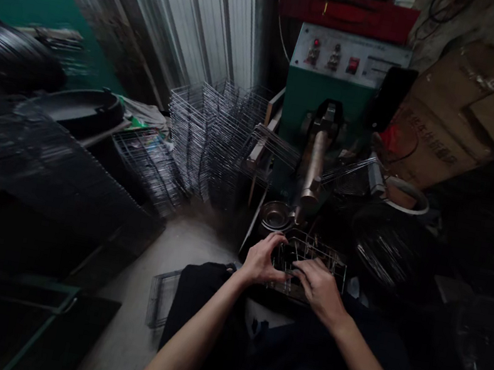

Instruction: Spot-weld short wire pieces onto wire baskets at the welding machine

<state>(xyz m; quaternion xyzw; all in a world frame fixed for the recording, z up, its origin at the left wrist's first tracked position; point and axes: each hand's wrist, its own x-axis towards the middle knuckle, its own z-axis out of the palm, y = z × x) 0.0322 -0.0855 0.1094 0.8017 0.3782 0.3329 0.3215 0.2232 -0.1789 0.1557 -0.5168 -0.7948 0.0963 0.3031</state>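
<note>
My left hand (263, 260) is at the left side of a wire frame (332, 259), its thumb and fingers spread in a C shape around the frame's left part. Over the middle of the same frame is my right hand (315, 284), fingers bent together and pointing left; what they pinch is too small and dark to make out. The frame lies low in front of a green machine (300, 99), below its copper-coloured electrode arm (314, 168). A round metal dish (277, 215) stands just behind my left hand.
Stacked wire racks (208, 133) rise left of the machine. A black basin (79, 107) and a coil of wire (6, 56) are farther left. Dark containers of metal rods (387, 254) stand right, below cardboard boxes (447, 131). Another wire rack (161, 299) lies on the floor.
</note>
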